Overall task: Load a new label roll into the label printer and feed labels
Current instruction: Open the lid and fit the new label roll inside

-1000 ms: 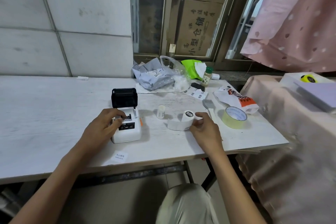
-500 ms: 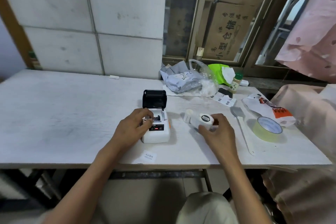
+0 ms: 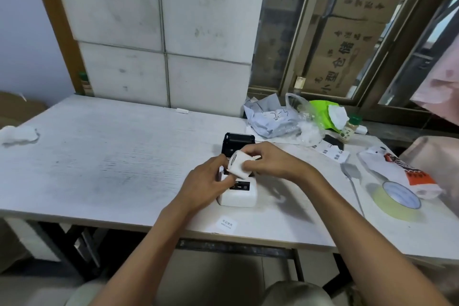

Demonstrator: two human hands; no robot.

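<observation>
The roll (image 3: 239, 164) is off the table (image 3: 124, 156) now. Both hands hold it over the open printer (image 3: 238, 192): right hand (image 3: 270, 160) fingers wrap it, left hand (image 3: 207, 182) pinches its end. Next it likely drops in.

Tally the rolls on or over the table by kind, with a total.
Label roll, held over the printer: 1
Tape roll, flat on the table: 1
Total: 2
</observation>
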